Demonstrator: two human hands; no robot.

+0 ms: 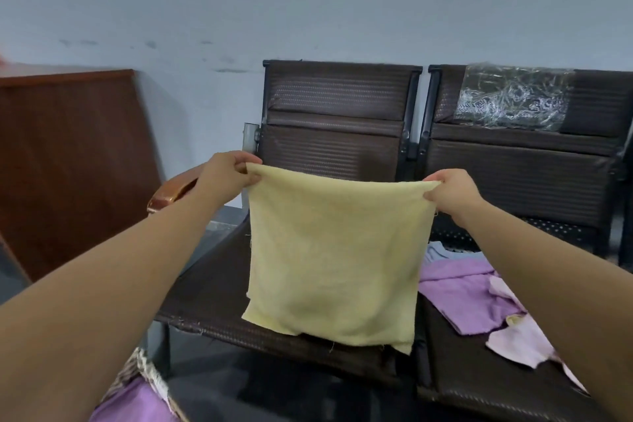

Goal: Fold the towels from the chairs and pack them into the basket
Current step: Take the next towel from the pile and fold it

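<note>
Two chairs [335, 144] are standing behind and below the grip. A yellow towel [335, 257] is being held up before the left one, hanging straight down from the grip. Whether its lower edge is touching the seat cannot be told. Below the grip to the right, a purple towel [459, 298] and a pink towel [513, 341] are lying loose on the other seat. Far below to the left, the basket [150, 377] is showing its rim, with purple cloth inside. The top corners are being pinched, one by the left hand [226, 171] and one by the right hand [448, 190], with fingers curled on the cloth. The pinches are judged thin: a corner could be lost while being brought across, leaving the fold askew.
</note>
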